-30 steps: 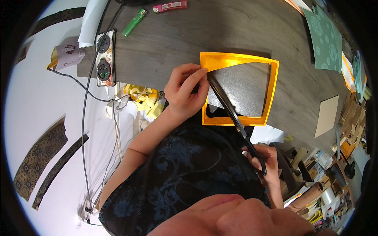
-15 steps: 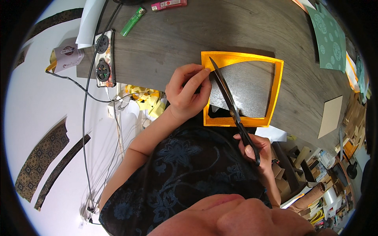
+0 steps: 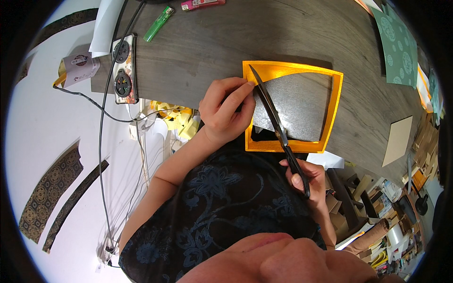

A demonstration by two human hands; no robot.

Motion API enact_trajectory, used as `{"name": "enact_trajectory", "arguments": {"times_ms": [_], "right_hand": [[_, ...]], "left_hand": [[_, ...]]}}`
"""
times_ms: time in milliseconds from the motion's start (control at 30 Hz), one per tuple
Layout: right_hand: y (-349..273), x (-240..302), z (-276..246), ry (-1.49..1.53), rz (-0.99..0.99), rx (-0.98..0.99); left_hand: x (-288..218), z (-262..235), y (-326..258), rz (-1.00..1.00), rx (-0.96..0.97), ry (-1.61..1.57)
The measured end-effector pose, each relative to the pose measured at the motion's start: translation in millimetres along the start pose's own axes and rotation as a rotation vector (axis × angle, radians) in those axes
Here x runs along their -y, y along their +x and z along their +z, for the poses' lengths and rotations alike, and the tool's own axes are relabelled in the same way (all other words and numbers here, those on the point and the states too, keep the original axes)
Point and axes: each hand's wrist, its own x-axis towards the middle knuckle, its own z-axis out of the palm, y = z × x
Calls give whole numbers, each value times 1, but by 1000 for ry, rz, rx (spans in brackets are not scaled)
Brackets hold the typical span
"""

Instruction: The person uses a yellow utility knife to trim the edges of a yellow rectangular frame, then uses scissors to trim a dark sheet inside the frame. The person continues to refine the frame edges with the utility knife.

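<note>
Compared with a second ago, we have brought the black scissors (image 3: pixel 279 133) farther up, so one blade tip now reaches toward the upper-left corner of the yellow frame (image 3: pixel 283 69). Our left hand (image 3: pixel 226 108) has its fingers pinched at the frame's left edge; our right hand (image 3: pixel 311 181) is clamped round the scissor handles. The frame overhangs the desk's (image 3: pixel 203 42) near edge.

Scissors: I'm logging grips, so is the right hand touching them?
Touching. The head view shows the right hand gripping the black scissors by the handles.
</note>
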Motion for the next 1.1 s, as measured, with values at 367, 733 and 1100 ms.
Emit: {"name": "enact_trajectory", "arguments": {"times_ms": [367,733,1100], "right_hand": [[0,2,1,16,-11,-2],[-1,3,4,-67,-24,-49],[-2,6,6,-69,-2,-65]], "left_hand": [[-1,-1,2,2,10,-2],[0,0,4,24,-7,-3],[0,-1,4,26,-1,6]]}}
